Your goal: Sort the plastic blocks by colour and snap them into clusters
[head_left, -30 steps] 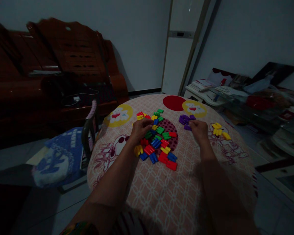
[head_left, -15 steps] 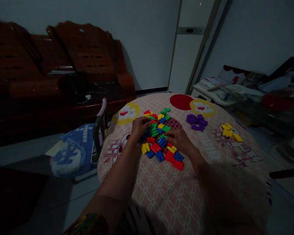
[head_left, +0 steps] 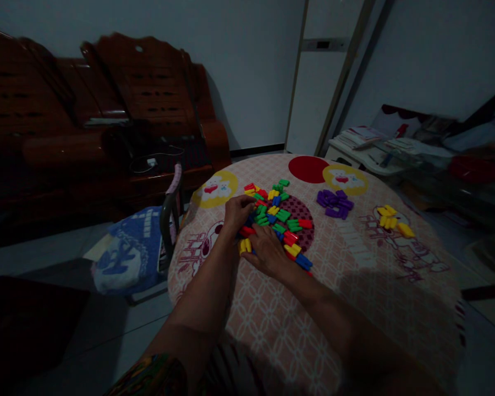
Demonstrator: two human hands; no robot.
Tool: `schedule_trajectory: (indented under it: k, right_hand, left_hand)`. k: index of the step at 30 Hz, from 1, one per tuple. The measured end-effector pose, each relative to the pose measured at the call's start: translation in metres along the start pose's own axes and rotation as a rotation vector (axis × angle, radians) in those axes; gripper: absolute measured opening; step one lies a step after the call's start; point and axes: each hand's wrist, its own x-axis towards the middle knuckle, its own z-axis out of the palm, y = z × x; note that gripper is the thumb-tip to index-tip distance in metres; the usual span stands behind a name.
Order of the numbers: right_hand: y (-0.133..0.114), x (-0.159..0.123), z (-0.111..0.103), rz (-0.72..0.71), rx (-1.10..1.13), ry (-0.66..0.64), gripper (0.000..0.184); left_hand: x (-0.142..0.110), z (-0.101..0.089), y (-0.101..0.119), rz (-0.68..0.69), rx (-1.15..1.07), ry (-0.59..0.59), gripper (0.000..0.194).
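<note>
A mixed pile of small plastic building blocks in red, green, blue and yellow, including a green block (head_left: 283, 215), lies mid-table. My left hand (head_left: 237, 213) is at the pile's left edge, fingers closed in a pinch; what they hold, if anything, is hidden. Reaching across the pile's near side is my right hand (head_left: 267, 250), palm down, with its thumb apart from its stretched fingers. A yellow block (head_left: 245, 246) lies beside that thumb. The right hand covers some red and blue blocks. Purple blocks (head_left: 335, 204) form a separate heap to the right.
Several yellow blocks (head_left: 388, 216) lie farther right on the round table's patterned cloth (head_left: 280, 313). A chair with a blue cover (head_left: 127, 250) stands at the left. Behind are a wooden sofa (head_left: 148, 93) and a side table with papers (head_left: 358, 137).
My right hand has left the purple heap and moved left across the mixed pile to its near left side. My left hand stays at the pile's edge. The camera view has shifted right-to-left slightly.
</note>
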Motion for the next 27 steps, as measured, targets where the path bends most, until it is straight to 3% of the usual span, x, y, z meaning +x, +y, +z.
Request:
schedule_trajectory:
  k: [8, 16, 20, 24, 27]
  right_hand:
    - [0.006, 0.001, 0.0, 0.003, 0.237, 0.017, 0.025]
    - [0.03, -0.002, -0.009, 0.168, 0.076, 0.082, 0.008]
    - [0.042, 0.0, -0.015, 0.209, 0.167, 0.123, 0.008]
    - [0.073, 0.006, -0.044, 0.376, 0.269, 0.234, 0.008]
    - [0.124, -0.003, -0.083, 0.547, 0.208, 0.462, 0.011]
  left_hand:
    - [0.002, -0.001, -0.005, -0.012, -0.083, 0.022, 0.024]
    - [0.005, -0.004, -0.012, 0.026, 0.004, -0.037, 0.027]
    - [0.005, -0.005, -0.012, 0.079, 0.099, -0.15, 0.028]
    - [0.004, -0.007, -0.008, 0.123, 0.188, -0.231, 0.025]
    - [0.004, -0.008, -0.006, 0.134, 0.216, -0.248, 0.024]
